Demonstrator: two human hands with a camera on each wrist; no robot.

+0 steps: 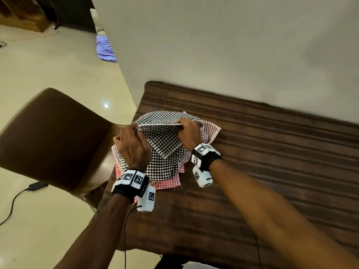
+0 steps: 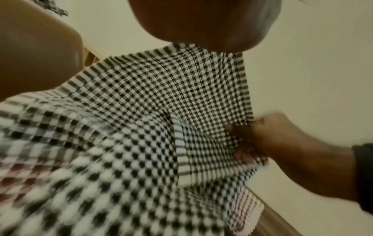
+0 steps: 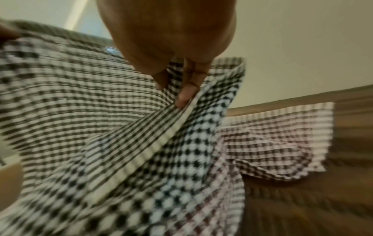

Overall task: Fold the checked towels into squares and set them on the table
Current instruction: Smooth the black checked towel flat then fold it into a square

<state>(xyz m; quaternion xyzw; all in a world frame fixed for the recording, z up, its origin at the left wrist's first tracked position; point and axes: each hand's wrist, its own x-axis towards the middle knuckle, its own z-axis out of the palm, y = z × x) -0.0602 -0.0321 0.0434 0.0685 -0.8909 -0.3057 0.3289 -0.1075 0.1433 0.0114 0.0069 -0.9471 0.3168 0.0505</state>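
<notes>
A black-and-white checked towel [image 1: 161,140] is lifted off a heap at the table's near-left corner. My left hand [image 1: 134,140] pinches its left end and my right hand [image 1: 187,133] pinches its right end, so the top edge stretches between them. In the right wrist view my right hand [image 3: 177,86] grips the striped hem of the black checked towel [image 3: 113,127]. In the left wrist view the black checked towel [image 2: 161,99] hangs in front, with my right hand [image 2: 272,140] holding its far corner. Under it lie red-and-white checked towels [image 1: 167,183], [image 3: 272,135].
The table is covered by a brown striped cloth [image 1: 272,162] and stands against a pale wall [image 1: 233,45]. A brown chair [image 1: 52,136] is close on the left. A cable and adapter [image 1: 37,186] lie on the floor, and a blue cloth [image 1: 105,49] lies further back.
</notes>
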